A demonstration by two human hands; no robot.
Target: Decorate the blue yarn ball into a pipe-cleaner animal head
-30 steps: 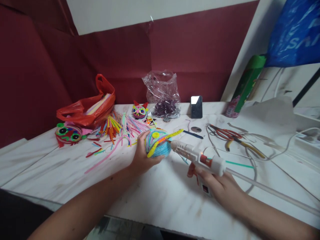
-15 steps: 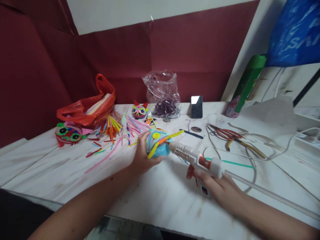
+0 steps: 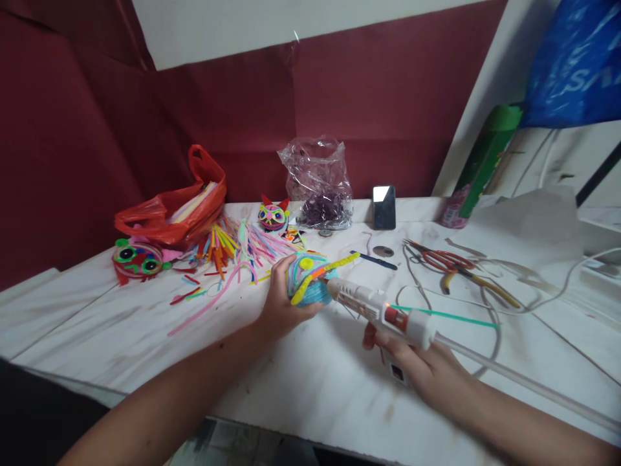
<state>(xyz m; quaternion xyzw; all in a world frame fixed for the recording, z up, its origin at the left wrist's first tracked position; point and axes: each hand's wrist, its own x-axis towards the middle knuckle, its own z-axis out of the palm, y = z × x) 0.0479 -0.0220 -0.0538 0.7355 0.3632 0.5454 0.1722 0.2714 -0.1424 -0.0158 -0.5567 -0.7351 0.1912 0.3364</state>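
In my left hand is a round craft ball covered with light-blue, purple and yellow fuzzy strips, with a yellow dot on top. One yellow strip sticks out from it to the right. My right hand grips a white hot glue gun, a small orange light glowing on its side and a long clear glue stick running out of its back. The gun's nozzle meets the ball's right side or hovers very close; I cannot tell which. Its trigger is mostly behind my fingers.
Bundles of colourful pipe cleaners, two finished-looking craft faces and a red plastic bag lie left and behind. A clear bag and phone stand at the back. Red-handled scissors, yellow-handled pliers and cables are on the right.
The view has shifted slightly, so everything sits a little further right. Both hands keep their hold, and the nozzle stays at the ball's right side.
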